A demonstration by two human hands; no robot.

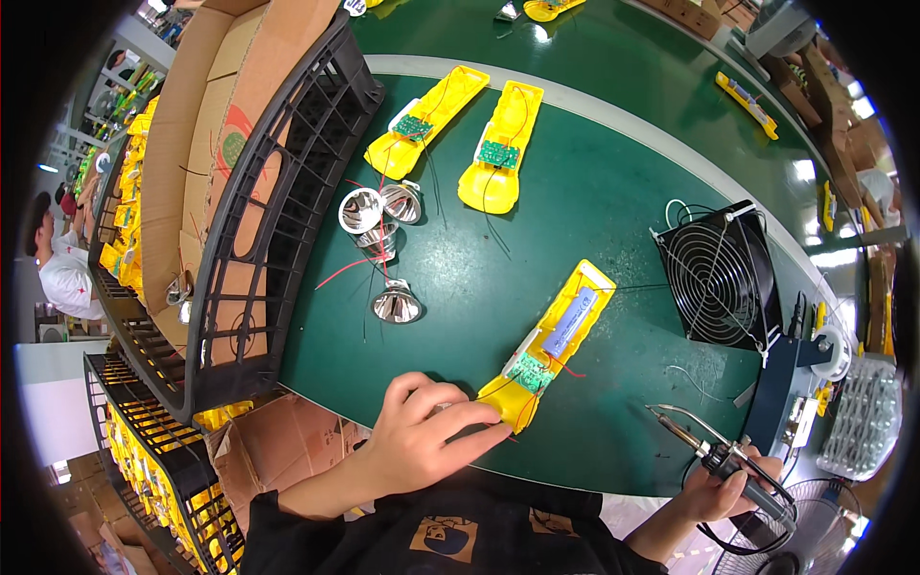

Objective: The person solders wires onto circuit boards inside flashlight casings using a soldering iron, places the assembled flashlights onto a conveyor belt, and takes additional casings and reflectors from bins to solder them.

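A yellow plastic torch housing point(583, 299) lies on the green bench in front of me, with a blue wrapped battery point(569, 323), a green circuit board point(530, 373) and thin wires in it. My left hand point(426, 429) is at its near end, fingers curled and fingertips on the yellow rim; part of the grip is hidden. My right hand point(733, 491) is wrapped round a soldering iron point(721, 460) with a bent metal guide beside its tip. The iron's tip points left, above the bench's near edge, apart from the housing.
Two more yellow housings point(500, 153) with boards lie farther back. Several silver reflector cups point(397, 304) with wires sit left of centre. A black fan point(719, 275) stands at right. On the left are a black crate point(278, 216) and a cardboard box point(206, 115). A person point(67, 264) is beyond them.
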